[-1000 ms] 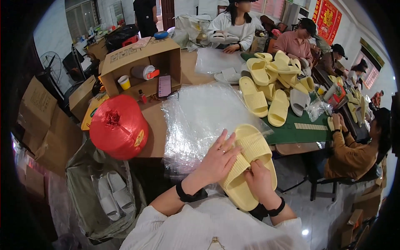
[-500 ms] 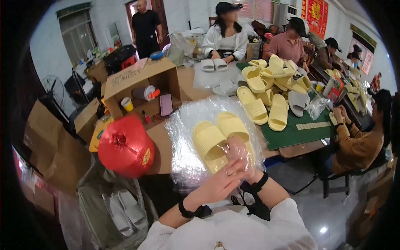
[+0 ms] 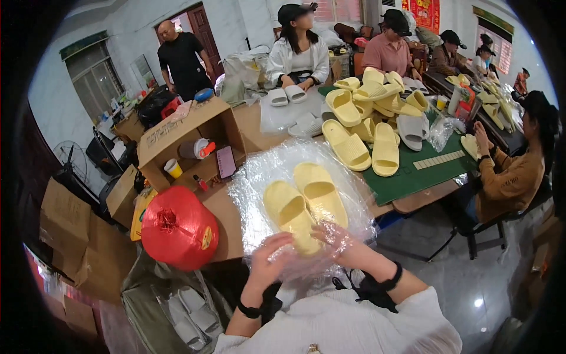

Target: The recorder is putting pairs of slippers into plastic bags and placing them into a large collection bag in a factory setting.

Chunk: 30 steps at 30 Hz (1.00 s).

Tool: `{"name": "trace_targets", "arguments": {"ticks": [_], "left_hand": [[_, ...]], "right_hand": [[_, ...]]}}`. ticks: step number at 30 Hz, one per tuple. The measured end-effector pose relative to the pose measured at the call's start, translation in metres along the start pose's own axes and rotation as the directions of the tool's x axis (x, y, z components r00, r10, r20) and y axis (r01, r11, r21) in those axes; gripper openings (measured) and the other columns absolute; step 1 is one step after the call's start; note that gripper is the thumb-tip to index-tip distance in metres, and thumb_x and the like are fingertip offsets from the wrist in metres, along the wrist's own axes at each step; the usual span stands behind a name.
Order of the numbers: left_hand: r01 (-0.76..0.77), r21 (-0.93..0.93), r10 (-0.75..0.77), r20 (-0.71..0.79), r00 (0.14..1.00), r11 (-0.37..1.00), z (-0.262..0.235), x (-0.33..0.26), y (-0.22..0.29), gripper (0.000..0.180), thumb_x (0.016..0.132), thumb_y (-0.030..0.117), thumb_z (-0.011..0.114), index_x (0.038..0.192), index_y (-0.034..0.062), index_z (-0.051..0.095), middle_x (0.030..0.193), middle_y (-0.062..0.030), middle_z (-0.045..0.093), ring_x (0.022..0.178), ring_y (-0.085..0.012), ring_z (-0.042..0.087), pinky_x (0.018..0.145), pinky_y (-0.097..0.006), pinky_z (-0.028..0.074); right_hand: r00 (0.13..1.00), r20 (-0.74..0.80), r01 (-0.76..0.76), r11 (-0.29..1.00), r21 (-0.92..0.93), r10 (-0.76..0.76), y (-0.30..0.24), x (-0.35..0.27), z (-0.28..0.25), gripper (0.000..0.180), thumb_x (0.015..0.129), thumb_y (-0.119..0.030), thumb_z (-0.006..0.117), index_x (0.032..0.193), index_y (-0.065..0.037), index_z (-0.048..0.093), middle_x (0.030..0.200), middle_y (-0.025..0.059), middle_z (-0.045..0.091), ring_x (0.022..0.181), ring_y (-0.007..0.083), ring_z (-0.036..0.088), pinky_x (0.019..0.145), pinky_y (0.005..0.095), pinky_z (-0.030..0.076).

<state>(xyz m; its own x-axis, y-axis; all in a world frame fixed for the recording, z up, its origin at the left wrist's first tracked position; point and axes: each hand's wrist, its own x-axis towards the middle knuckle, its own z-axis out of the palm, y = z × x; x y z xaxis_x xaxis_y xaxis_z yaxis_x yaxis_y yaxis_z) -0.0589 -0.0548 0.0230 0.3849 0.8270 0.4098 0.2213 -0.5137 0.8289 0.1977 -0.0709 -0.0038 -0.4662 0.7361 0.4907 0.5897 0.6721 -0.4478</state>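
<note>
A pair of yellow slide slippers lies in front of me, toes pointing away: a left slipper and a right slipper. Under and around them spreads a stack of clear plastic bags. Crinkled film of a plastic bag covers the slippers' heel ends. My left hand is closed on the film's edge beside the left heel. On the other side, my right hand has its fingers bent on the film by the heels, partly veiled by its shine.
A red twine ball and an open cardboard box holding a cup and phone stand at left. Yellow slippers are piled on a green mat at right. Grey slippers lie in a bag below. Co-workers sit around the table.
My hands, crossed together over the right slipper, have moved apart to either side of the heels. The right hand has drawn back from the slipper's opening. The view has shifted slightly.
</note>
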Motion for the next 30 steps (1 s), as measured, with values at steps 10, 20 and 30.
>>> {"name": "trace_targets", "arguments": {"ticks": [10,20,30], "left_hand": [[0.624,-0.273,-0.661,-0.063,0.747,0.732,-0.005,0.003,-0.066,0.064,0.099,0.035,0.055,0.144,-0.0056,0.035,0.082,-0.0095,0.064,0.067,-0.0124,0.059,0.060,-0.026,0.049],[0.651,-0.208,-0.675,-0.066,0.735,0.730,0.038,0.009,-0.060,0.068,0.085,0.034,0.075,0.130,-0.0069,0.045,0.080,-0.0113,0.065,0.068,-0.0137,0.063,0.059,-0.028,0.051],[0.426,-0.684,-0.527,0.070,0.847,0.592,0.041,0.020,-0.023,0.059,0.086,0.014,0.071,0.135,-0.0021,0.043,0.116,-0.0080,0.061,0.096,-0.0131,0.060,0.077,-0.027,0.050]], "right_hand": [[0.835,-0.184,-0.329,0.739,0.588,0.518,-0.020,-0.004,-0.084,0.015,0.082,-0.012,0.074,0.094,-0.004,0.070,0.086,0.0051,0.067,0.074,0.0108,0.060,0.062,0.0263,0.046],[0.784,-0.135,-0.615,0.788,-0.039,0.606,0.032,0.005,0.011,0.072,0.073,-0.031,0.081,0.132,-0.002,0.049,0.109,0.0225,0.052,0.095,0.0381,0.057,0.082,0.0458,0.049],[0.557,0.057,-0.557,0.322,0.766,0.828,0.049,-0.020,-0.003,0.082,0.082,-0.015,0.075,0.147,0.003,0.027,0.121,0.0164,0.050,0.079,0.0177,0.063,0.065,0.0282,0.052]]}}
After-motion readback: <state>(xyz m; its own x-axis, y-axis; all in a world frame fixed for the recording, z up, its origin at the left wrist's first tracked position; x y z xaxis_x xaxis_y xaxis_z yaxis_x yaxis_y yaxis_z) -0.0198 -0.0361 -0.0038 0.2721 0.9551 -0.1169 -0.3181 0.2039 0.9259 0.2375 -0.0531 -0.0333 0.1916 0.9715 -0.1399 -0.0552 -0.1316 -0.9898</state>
